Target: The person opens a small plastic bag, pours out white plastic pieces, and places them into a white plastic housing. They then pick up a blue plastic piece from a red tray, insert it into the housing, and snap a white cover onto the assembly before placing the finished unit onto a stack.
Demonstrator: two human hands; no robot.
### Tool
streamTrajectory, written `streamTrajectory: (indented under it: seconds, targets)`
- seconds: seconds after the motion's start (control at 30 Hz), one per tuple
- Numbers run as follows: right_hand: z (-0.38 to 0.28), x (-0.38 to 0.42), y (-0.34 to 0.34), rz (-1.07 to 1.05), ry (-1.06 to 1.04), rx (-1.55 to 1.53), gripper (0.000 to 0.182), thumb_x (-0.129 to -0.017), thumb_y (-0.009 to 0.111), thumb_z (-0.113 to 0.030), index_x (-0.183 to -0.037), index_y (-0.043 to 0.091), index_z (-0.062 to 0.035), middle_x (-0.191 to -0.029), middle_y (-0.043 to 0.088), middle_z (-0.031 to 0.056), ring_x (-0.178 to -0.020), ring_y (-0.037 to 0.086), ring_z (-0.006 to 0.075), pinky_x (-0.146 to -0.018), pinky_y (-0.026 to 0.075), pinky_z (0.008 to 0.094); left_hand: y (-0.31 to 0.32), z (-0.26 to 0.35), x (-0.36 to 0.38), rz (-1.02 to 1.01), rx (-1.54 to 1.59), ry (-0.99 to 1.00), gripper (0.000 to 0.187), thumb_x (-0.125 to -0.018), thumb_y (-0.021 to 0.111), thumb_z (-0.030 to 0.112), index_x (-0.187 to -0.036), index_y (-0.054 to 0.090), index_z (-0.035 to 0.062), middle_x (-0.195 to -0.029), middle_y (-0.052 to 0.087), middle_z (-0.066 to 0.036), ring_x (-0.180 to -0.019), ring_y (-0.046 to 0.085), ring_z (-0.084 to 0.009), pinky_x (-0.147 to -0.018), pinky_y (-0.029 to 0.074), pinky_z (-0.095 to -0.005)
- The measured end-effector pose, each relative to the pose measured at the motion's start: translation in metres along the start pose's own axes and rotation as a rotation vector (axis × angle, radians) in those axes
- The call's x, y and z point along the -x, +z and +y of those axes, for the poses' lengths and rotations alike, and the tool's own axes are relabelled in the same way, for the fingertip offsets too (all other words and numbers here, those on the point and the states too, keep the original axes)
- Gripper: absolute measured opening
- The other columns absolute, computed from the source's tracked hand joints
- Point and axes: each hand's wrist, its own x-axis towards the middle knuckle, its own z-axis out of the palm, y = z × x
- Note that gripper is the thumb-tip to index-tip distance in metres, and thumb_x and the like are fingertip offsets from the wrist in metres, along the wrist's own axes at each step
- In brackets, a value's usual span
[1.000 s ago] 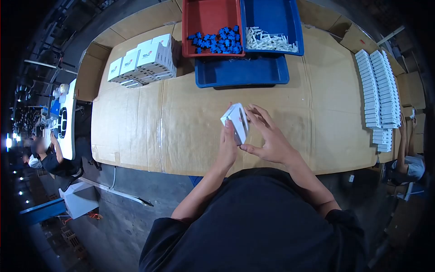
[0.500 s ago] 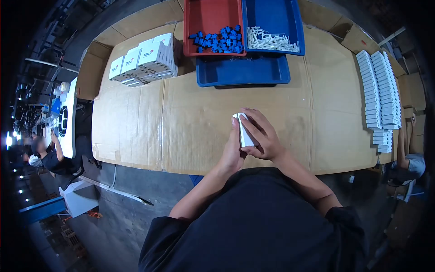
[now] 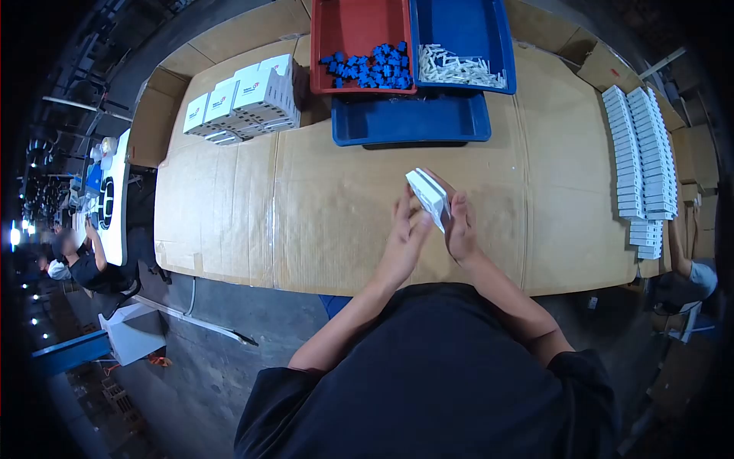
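A small flat white plastic housing [image 3: 430,197] is tilted above the middle of the cardboard-covered tabletop, held in my right hand [image 3: 461,229]. The right fingers go behind it and the thumb lies along its right side. My left hand [image 3: 405,243] is close against its lower left edge, with thumb and fingers apart; whether they touch it is hard to tell. Straight ahead is a shallow blue tray [image 3: 409,122]. Behind that, a red bin [image 3: 359,27] holds blue plastic pieces [image 3: 371,69], and a blue bin [image 3: 459,27] holds slim white pieces [image 3: 462,69].
Stacked white boxes [image 3: 241,99] with printed tops stand at the left. Tall rows of white housings [image 3: 642,153] line the right edge. Cardboard walls [image 3: 157,118] border the table. One person [image 3: 92,264] sits at a white table at far left, another [image 3: 692,279] at far right.
The white housing has been turned and raised slightly away from me, showing its broad face. My hands have spread from their close wrap, and the left fingers have loosened.
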Motion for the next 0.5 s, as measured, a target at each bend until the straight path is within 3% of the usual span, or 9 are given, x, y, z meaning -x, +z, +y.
streamTrajectory:
  seconds: [0.07,0.13,0.17,0.23,0.3,0.33,0.4,0.5]
  targets:
    - [0.004,-0.002,-0.006,-0.012,0.136,-0.119,0.077,-0.113,0.021,-0.057,-0.148,0.052,0.0043,-0.148,0.057,0.0149,-0.135,0.054,0.0228,-0.117,0.039,0.0362,0.002,0.001,-0.001,0.044,-0.134,0.152,0.087,-0.104,0.061,0.027,-0.165,0.006,0.0008,-0.155,0.039,-0.019,-0.139,0.047,-0.0282,-0.114,0.042,-0.0449]
    - [0.001,-0.002,-0.002,-0.020,0.181,-0.087,0.079,-0.112,0.020,-0.058,-0.149,0.051,0.0046,-0.152,0.052,0.0135,-0.140,0.050,0.0227,-0.118,0.038,0.0363,-0.002,0.002,-0.008,0.014,-0.142,0.201,0.097,-0.100,0.068,0.013,-0.166,-0.003,0.0048,-0.151,0.043,-0.021,-0.130,0.055,-0.0283,-0.110,0.046,-0.0448]
    - [0.001,-0.003,0.000,-0.026,0.206,-0.070,0.080,-0.112,0.020,-0.059,-0.149,0.051,0.0048,-0.155,0.050,0.0127,-0.142,0.047,0.0226,-0.118,0.038,0.0364,-0.004,0.004,-0.009,0.045,0.000,0.128,0.095,-0.101,0.066,0.013,-0.167,-0.002,0.0067,-0.150,0.044,-0.021,-0.128,0.056,-0.0275,-0.109,0.048,-0.0440]
    - [-0.002,-0.006,-0.005,-0.073,0.122,0.104,0.064,-0.113,0.033,-0.047,-0.150,0.052,0.0021,-0.158,0.046,0.0129,-0.146,0.043,0.0244,-0.120,0.035,0.0369,-0.005,0.010,-0.009,0.112,0.284,-0.017,0.090,-0.104,0.063,0.015,-0.168,0.000,0.0105,-0.146,0.048,-0.021,-0.124,0.060,-0.0258,-0.105,0.051,-0.0423]
    - [-0.009,-0.006,-0.009,-0.143,0.051,0.227,0.055,-0.112,0.043,-0.038,-0.150,0.052,0.0011,-0.158,0.046,0.0144,-0.146,0.043,0.0254,-0.121,0.033,0.0377,-0.013,0.001,-0.013,0.140,0.486,-0.119,0.068,-0.109,0.052,0.030,-0.164,0.015,0.0137,-0.139,0.053,-0.016,-0.120,0.062,-0.0235,-0.100,0.054,-0.0424]
    - [-0.005,-0.004,-0.014,-0.187,0.022,0.265,0.050,-0.105,0.057,-0.023,-0.150,0.053,-0.0014,-0.158,0.047,0.0158,-0.143,0.048,0.0267,-0.116,0.040,0.0384,-0.017,0.000,-0.013,0.126,0.562,-0.153,0.063,-0.110,0.049,0.033,-0.162,0.020,0.0132,-0.137,0.054,-0.015,-0.119,0.063,-0.0233,-0.099,0.055,-0.0424]
    - [-0.007,-0.001,-0.014,-0.236,0.025,0.403,0.051,-0.103,0.060,-0.021,-0.150,0.054,-0.0030,-0.158,0.048,0.0154,-0.139,0.052,0.0260,-0.110,0.046,0.0375,-0.024,-0.004,-0.015,0.100,0.643,-0.241,0.051,-0.111,0.044,0.043,-0.151,0.035,0.0126,-0.130,0.057,-0.010,-0.112,0.064,-0.0219,-0.094,0.057,-0.0420]
    - [-0.005,0.002,-0.010,-0.243,-0.066,0.577,0.050,-0.099,0.065,-0.018,-0.147,0.058,-0.0043,-0.147,0.059,0.0162,-0.125,0.064,0.0271,-0.096,0.056,0.0375,-0.021,-0.006,-0.013,0.131,0.691,-0.254,0.049,-0.111,0.044,0.044,-0.148,0.038,0.0125,-0.123,0.058,-0.008,-0.106,0.063,-0.0181,-0.091,0.058,-0.0396]
